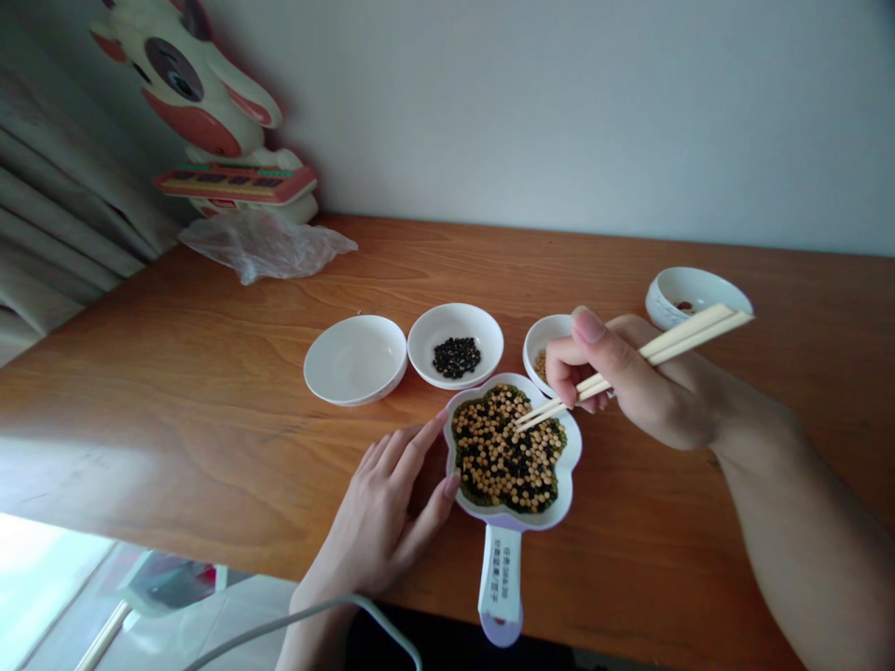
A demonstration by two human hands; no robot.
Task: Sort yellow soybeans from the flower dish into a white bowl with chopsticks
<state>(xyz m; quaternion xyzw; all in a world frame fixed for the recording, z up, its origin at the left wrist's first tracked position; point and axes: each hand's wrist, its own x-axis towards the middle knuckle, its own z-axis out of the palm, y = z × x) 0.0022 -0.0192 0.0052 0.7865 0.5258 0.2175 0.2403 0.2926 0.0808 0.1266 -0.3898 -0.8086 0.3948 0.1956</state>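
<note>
My right hand (pixel 629 373) is closed around a pair of wooden chopsticks (pixel 664 345), whose tips reach down into a flower-shaped, long-handled dish (pixel 574 457). Mixed beans (pixel 507 447), tan and black with green ones at the edges, fill that dish. At its left rim, my left hand (pixel 392 503) rests with fingers stretched out, index fingertip and thumb touching the side. Behind the dish stands a white bowl with black beans (pixel 457 357). Partly hidden by my right hand is a small white bowl (pixel 545 331) with tan beans. I cannot make out any bean between the chopstick tips.
A white bowl (pixel 355 359) with nothing visible inside stands at the left. Another bowl (pixel 664 303), at the back right, holds a few brownish pieces. A crumpled plastic bag (pixel 269 247) lies before a cow-shaped toy keyboard (pixel 238 182). A grey cable (pixel 314 610) crosses my left forearm.
</note>
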